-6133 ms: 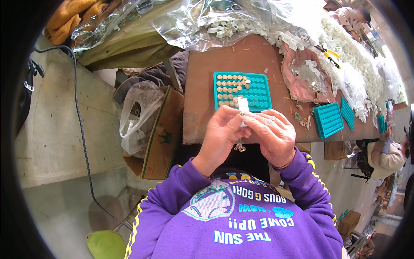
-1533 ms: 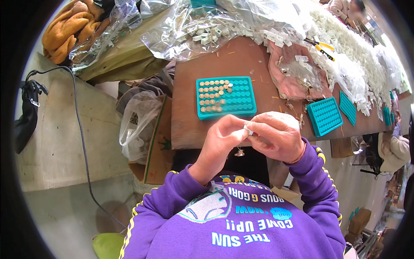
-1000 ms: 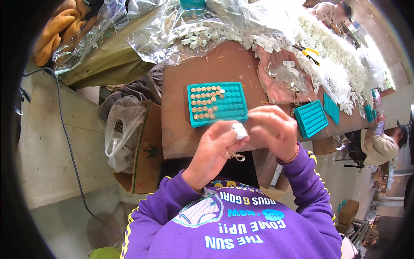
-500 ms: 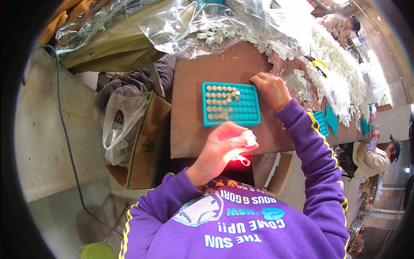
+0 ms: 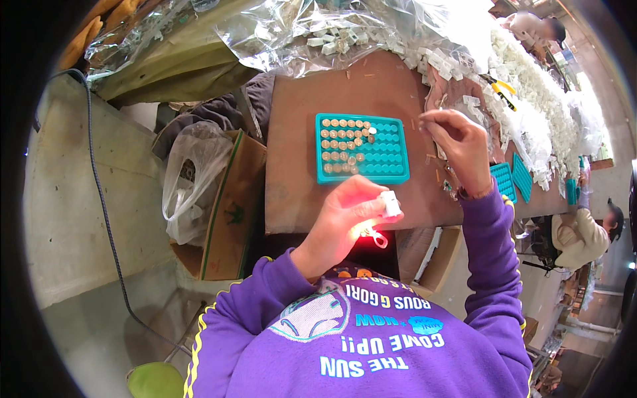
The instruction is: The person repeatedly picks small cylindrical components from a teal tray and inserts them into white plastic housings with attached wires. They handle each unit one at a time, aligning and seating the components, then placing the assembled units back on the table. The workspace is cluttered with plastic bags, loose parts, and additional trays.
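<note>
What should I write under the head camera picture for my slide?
Left hand holds a small white part; right hand hovers beside the teal tray.

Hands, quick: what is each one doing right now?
Left hand: closed around a small white cylinder.
Right hand: raised over the brown table, fingertips pinched; whether it holds anything cannot be told.

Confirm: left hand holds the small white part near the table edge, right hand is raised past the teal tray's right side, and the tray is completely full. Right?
Not quite. In the head view the teal tray is only partly filled: round pieces sit in its left portion, and the rest of its pockets are empty. The rest stands: the left hand holds the small white part, and the right hand is raised past the tray's right side.
</note>
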`<state>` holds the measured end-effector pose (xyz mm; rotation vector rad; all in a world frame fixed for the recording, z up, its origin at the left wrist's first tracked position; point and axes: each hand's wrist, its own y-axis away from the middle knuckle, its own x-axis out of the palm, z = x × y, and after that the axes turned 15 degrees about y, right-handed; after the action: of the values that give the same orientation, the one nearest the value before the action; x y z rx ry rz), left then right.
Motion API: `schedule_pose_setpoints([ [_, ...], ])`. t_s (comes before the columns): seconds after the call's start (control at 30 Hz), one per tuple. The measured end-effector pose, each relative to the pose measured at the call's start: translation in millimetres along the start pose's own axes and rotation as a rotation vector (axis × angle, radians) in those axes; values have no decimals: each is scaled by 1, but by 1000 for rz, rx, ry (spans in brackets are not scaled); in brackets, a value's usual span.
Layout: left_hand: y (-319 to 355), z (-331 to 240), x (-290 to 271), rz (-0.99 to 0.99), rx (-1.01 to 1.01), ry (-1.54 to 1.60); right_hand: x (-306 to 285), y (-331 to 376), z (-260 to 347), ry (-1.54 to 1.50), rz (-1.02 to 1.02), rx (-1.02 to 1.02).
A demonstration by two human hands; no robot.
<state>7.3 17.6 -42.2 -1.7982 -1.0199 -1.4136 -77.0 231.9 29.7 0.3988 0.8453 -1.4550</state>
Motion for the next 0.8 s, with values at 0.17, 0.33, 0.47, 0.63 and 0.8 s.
schedule_pose_setpoints([
  [0.17, -1, 0, 0, -48, 5, 57, -5, 46, 23, -319, 113, 104],
  [0.33, -1, 1, 3, -42, 63, 58, 10, 78, 35, -466, 93, 81],
  [0.47, 0, 0, 4, -98, 24, 116, 24, 91, 36, -514, 50, 120],
  [0.63, -3, 4, 1, -60, 62, 170, 38, 97, 36, -425, 14, 125],
  [0.8, -4, 8, -1, -52, 113, 156, 44, 100, 36, -456, -82, 126],
])
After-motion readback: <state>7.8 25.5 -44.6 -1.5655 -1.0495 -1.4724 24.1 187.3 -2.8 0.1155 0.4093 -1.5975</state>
